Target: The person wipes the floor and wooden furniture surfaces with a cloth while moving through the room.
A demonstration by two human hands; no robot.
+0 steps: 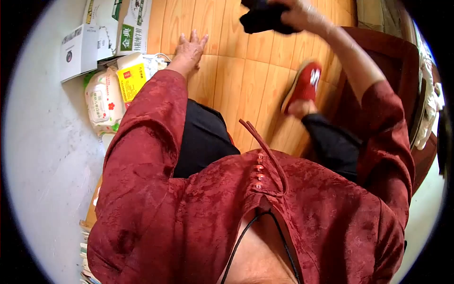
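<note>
My right hand [302,15] is closed on a black cloth item [265,18] near the top of the head view, held above the wooden floor [227,90]. Its exact kind is unclear, as it is dark and partly cut off by the frame edge. On the other side, my left hand [190,51] holds nothing, its fingers spread over the floor, close to a white cardboard box and a pack of wipes [101,103]. Below my right hand is a red shoe [305,84] on my foot.
Along the left wall stand a white and green carton [130,28], a small white box [78,52] and a yellow packet [132,80]. A dark wooden piece of furniture [373,52] stands at the right, with pale fabric [428,104] beside it.
</note>
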